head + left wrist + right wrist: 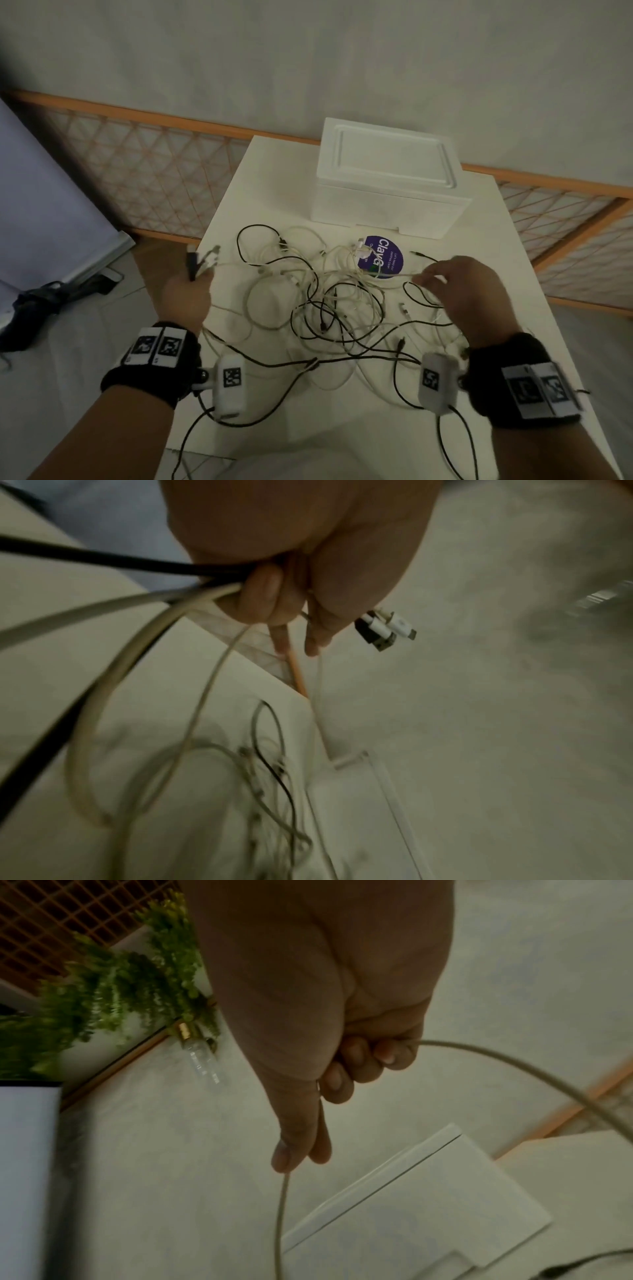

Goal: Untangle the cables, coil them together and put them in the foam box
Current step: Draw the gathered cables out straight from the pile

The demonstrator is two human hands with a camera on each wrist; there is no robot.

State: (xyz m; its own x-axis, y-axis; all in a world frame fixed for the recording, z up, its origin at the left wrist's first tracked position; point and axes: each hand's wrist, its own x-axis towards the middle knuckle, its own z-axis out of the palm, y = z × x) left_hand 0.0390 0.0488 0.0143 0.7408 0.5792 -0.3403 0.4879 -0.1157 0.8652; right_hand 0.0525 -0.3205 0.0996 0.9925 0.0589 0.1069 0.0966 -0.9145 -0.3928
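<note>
Head view: both hands hold cable above the tangle

Head view shows the tangled black and white cables (329,301) spread on the white counter (479,260), with the closed white foam box (390,185) behind them at the far edge. The left hand (188,294) grips a bunch of cable ends; only the left wrist view shows them as black and white USB plugs (385,628) past the curled fingers (267,599). The right hand (469,291) pinches one white cable (281,1204), which the right wrist view shows between thumb and forefinger, beside green hanging foliage (113,988).
</note>
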